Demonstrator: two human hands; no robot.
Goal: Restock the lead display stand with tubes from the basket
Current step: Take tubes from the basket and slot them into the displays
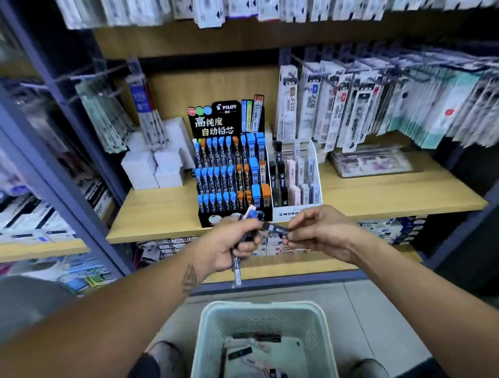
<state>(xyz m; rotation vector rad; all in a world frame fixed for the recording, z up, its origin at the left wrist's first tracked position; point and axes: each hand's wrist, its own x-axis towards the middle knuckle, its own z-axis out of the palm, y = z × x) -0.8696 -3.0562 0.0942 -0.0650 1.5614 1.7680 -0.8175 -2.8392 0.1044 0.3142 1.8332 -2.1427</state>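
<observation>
The black lead display stand sits on the wooden shelf, its rows filled with blue- and orange-capped tubes. Just in front of its base, my left hand grips a bunch of lead tubes, blue caps sticking up and clear ends hanging below the fist. My right hand pinches one dark tube that bridges the gap between both hands. The pale basket stands on the floor below me with several more tubes and packs inside.
A white MONO display box stands right of the stand. White boxes sit to its left. Hanging refill packs fill the pegs on the right and above. A lower shelf lies under my hands.
</observation>
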